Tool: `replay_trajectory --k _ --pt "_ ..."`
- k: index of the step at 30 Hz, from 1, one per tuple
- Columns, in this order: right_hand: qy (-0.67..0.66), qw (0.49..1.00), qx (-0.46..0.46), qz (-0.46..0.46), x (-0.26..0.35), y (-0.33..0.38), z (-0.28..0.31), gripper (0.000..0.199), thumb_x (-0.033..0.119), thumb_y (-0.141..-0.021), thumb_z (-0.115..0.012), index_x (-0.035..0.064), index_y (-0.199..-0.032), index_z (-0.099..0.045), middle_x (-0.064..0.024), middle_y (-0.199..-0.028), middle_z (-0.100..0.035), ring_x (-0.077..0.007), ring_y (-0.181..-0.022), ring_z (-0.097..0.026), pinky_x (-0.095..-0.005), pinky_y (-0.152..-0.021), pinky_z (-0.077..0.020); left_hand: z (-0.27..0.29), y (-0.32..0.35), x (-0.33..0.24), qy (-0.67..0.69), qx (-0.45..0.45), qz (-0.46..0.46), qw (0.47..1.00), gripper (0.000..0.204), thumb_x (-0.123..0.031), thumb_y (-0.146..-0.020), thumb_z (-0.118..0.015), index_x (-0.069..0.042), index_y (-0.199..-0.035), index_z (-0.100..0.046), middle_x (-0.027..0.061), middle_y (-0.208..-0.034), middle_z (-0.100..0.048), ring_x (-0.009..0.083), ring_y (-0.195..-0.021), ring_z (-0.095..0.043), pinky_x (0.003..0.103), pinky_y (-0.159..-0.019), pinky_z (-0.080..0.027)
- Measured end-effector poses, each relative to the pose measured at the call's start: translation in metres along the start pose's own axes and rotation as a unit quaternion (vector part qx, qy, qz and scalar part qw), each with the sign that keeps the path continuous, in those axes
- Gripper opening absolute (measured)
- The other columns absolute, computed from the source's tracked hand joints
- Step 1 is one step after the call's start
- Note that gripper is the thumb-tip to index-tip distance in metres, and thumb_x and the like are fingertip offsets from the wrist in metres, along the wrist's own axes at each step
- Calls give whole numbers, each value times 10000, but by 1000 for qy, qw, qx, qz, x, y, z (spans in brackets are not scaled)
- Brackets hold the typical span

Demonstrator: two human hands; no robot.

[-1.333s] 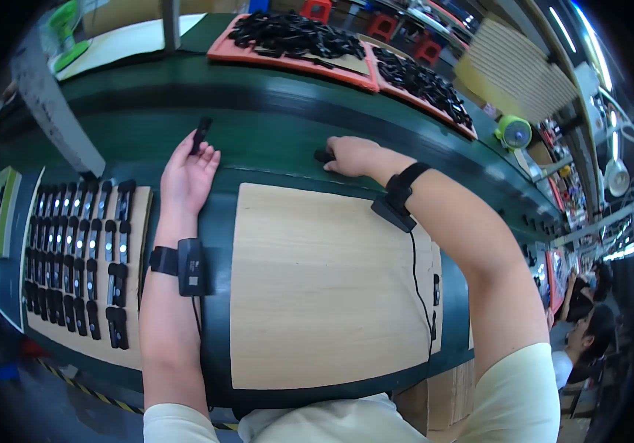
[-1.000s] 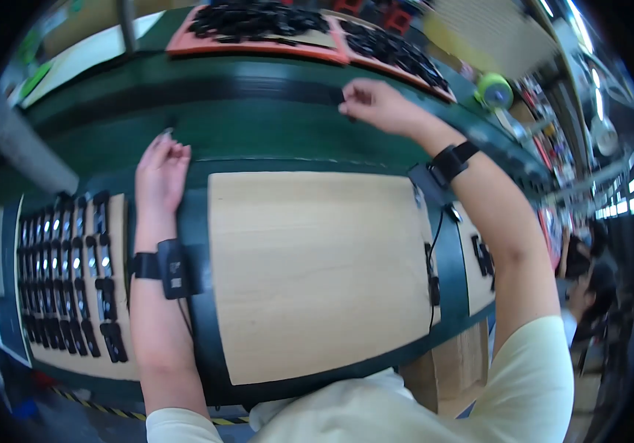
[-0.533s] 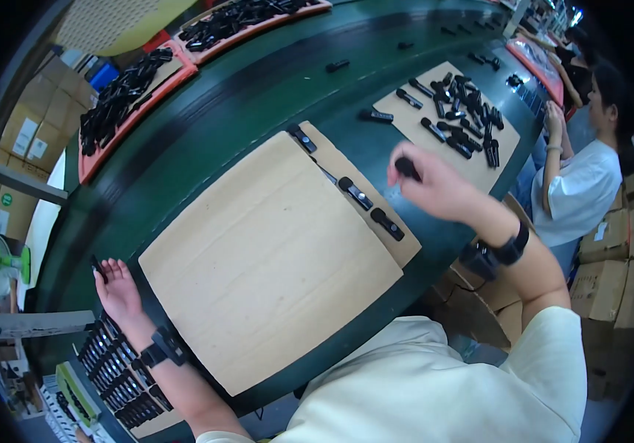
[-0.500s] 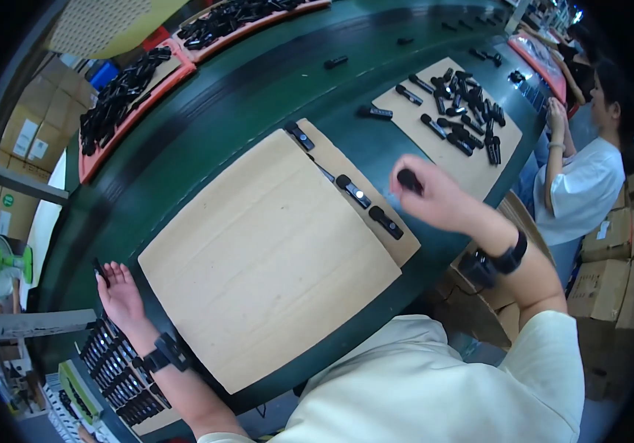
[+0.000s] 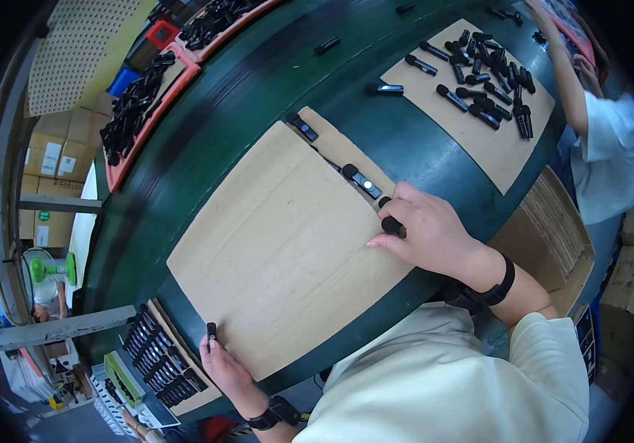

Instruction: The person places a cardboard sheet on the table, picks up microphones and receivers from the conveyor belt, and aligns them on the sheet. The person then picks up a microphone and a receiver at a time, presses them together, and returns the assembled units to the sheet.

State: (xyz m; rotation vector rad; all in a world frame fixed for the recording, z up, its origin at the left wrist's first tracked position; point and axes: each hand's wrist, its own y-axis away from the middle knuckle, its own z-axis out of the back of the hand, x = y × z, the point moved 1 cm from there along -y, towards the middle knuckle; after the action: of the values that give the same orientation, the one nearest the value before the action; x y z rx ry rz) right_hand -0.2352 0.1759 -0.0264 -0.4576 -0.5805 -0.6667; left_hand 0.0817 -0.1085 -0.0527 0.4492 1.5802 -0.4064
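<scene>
My right hand (image 5: 431, 229) is closed round a small black microphone with a round foam head (image 5: 392, 226), at the right edge of a large tan cardboard sheet (image 5: 280, 251). Another microphone's dark head (image 5: 384, 201) shows beside my fingers, the rest hidden by my hand. Between the thumb and fingers of my left hand (image 5: 225, 369), a small black microphone (image 5: 211, 331) stands up over the sheet's near left corner. From beneath the sheet sticks out a strip of a second cardboard (image 5: 346, 148), bearing a microphone (image 5: 361, 181) and, farther off, another (image 5: 302, 126).
Several microphones lie on a cardboard sheet (image 5: 450, 111) at the far right, near a person in white (image 5: 612, 155). Pink-red trays (image 5: 156, 111) of microphones stand at the far left. Rows of microphones (image 5: 158, 354) sit at near left. The table (image 5: 221, 162) is green.
My right hand has come down and left onto the cardboard's right edge. My left hand has moved right, over the sheet's near left corner. The view has shifted; the person at right reaches forward.
</scene>
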Motion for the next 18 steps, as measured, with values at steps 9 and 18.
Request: replay_trajectory --k 9,18 --pt "-42 998 -30 -40 -3 2 10 380 224 -715 -827 41 -947 -588 -99 -911 -546 -300 -777 -578 -353 -672 -484 -22 3 -14 -4 -48 -33 998 246 -85 -981 -522 31 -1197 -542 86 -1124 -600 118 -1034 -539 238 -926 -398" --pt "-67 993 -37 -87 -22 9 11 319 151 -776 -772 46 -978 -549 -79 -974 -526 -221 -806 -538 -284 -665 -450 -46 -2 3 -13 2 -9 1000 212 -10 -939 -509 10 -1144 -560 269 -1438 -421 232 -1298 -437 351 -1116 -262"
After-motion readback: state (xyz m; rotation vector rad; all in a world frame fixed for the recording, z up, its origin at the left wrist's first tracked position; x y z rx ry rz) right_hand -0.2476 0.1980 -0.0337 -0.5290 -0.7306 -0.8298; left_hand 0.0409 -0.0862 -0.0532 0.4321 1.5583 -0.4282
